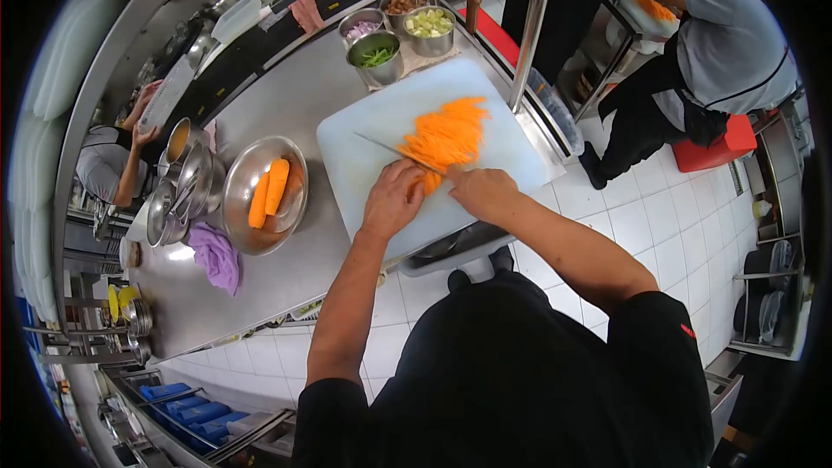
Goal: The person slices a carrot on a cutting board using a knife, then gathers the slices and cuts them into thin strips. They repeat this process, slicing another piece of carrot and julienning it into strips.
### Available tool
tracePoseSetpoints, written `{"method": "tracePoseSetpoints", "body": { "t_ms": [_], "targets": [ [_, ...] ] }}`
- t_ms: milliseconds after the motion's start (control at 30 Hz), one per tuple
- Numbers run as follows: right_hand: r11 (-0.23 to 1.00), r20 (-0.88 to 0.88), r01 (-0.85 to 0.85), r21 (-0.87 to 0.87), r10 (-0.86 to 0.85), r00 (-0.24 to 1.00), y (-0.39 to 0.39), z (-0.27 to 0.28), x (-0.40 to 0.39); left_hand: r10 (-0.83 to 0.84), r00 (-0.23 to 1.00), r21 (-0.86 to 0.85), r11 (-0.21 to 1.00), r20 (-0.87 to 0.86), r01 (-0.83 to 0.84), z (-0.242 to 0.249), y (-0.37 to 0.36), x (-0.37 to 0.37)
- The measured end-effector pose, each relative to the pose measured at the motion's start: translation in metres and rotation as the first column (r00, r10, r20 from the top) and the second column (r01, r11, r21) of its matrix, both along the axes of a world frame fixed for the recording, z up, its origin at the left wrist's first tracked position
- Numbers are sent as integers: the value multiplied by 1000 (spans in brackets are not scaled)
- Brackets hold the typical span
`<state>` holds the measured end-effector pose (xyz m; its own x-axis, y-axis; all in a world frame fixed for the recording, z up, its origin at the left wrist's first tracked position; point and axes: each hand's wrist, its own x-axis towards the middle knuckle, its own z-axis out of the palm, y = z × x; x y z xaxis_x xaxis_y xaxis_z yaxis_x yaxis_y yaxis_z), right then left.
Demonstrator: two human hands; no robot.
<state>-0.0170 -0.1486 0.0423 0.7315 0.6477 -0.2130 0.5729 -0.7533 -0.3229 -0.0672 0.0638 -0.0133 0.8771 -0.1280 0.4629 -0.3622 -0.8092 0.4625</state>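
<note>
White board [360, 169], knife [390, 149], handle hidden by right hand [485, 193]

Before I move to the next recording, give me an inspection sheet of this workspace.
Surface: steel table bearing a white cutting board.
Job's things: knife beside heaped carrot strips; two whole carrots in a steel bowl.
Clutter: purple cloth near nested-looking metal bowls; four metal containers of cut food beyond the board.
Hands: right hand grips the knife, handle hidden; left hand, fingers bent, is at the carrot beside the blade, exact contact unclear.
Cables: nothing seen.
Surroundings: white tiled floor; co-worker in grey and red bin at the picture's right; other people nearby.
</note>
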Motion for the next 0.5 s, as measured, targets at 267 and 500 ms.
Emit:
{"method": "tracePoseSetpoints", "body": {
  "t_ms": [267, 500],
  "targets": [
    [998, -42, -3, -58, 1, 999, -11, 26, -6, -44, 998, 34, 999, 37, 42, 0, 0, -2],
    [998, -33, -22, -55, 20, 999, 6, 33, 5, 24, 1000, -3, 1000, 10, -24, 1, -4, -1]
  ]
}}
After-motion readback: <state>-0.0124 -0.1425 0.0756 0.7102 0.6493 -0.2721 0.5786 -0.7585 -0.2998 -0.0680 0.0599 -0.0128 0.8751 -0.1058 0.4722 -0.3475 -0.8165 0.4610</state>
